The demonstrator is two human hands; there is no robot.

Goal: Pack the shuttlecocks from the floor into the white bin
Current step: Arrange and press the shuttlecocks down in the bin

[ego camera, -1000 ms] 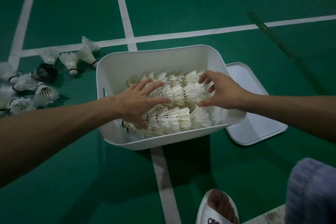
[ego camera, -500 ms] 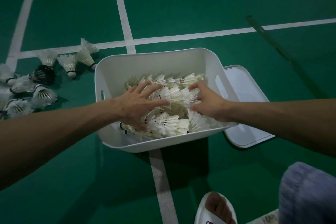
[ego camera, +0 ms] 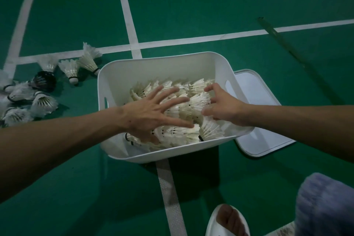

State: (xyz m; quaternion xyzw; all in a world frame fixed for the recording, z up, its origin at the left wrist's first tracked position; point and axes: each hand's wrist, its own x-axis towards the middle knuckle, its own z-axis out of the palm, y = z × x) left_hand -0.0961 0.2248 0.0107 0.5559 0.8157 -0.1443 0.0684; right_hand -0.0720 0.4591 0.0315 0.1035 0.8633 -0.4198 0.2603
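The white bin (ego camera: 153, 69) stands on the green court floor and holds several white feather shuttlecocks (ego camera: 183, 132) lying in rows. My left hand (ego camera: 151, 111) lies flat on the left part of the pile with fingers spread and straight. My right hand (ego camera: 222, 105) is over the right part of the pile, fingers bent and spread, touching the feathers; whether it grips any I cannot tell. Several loose shuttlecocks (ego camera: 44, 103) lie on the floor left of the bin, one of them black (ego camera: 44, 80).
A white lid (ego camera: 262, 126) lies flat on the floor against the bin's right side. White court lines (ego camera: 191, 39) cross behind and under the bin. My foot in a white slipper (ego camera: 228, 220) and a blue-grey clothed knee (ego camera: 325, 205) are at the bottom right.
My right hand has lifted slightly and spread its fingers over the right of the pile. My left hand stays pressed flat on the shuttlecocks, fingers a little more spread.
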